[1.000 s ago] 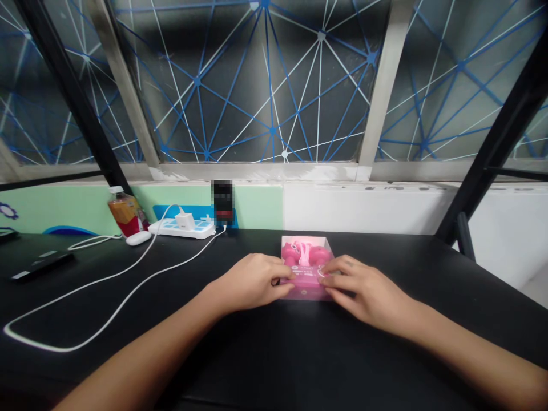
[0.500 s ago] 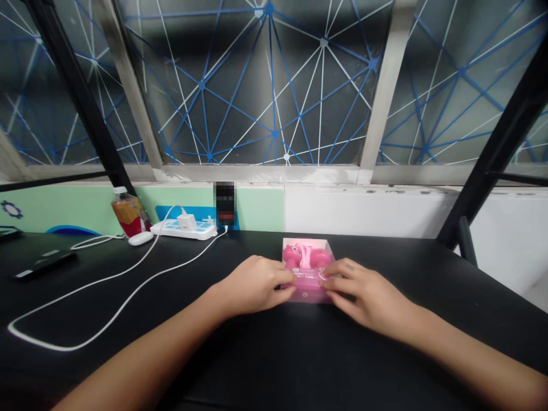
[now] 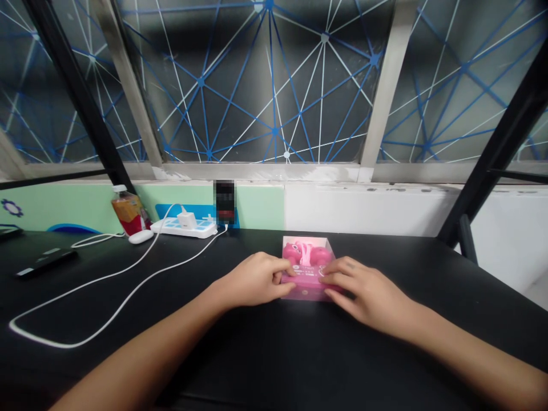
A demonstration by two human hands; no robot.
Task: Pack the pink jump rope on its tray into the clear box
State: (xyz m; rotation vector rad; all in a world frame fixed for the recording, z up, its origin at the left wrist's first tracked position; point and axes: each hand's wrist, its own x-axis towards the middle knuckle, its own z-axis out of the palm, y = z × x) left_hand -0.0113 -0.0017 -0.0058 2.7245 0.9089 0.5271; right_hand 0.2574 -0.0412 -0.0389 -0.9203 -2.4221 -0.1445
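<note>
A small clear-topped box [image 3: 305,294] lies flat on the black table. Inside it are rounded pink items [image 3: 320,255] and a bundle of pale pink cord [image 3: 305,254]; their exact kind I cannot make out. A pink panel with white print covers the nearer part. My left hand [image 3: 257,279] grips the box's left edge, with thumb and forefinger closed against it. On the opposite edge, my right hand [image 3: 363,288] has its bent fingertips on the panel and its thumb lower at the side.
On the black table [image 3: 257,354], a white cable [image 3: 128,297] loops at left. Behind it stand a drink bottle [image 3: 128,211], a white power strip [image 3: 184,227] with a charger, and a blurred dark device [image 3: 225,202]. A flat black object [image 3: 47,262] lies far left.
The left fingers have shifted slightly on the box's edge. The box and my right hand stay almost where they were; the view tilts very slightly.
</note>
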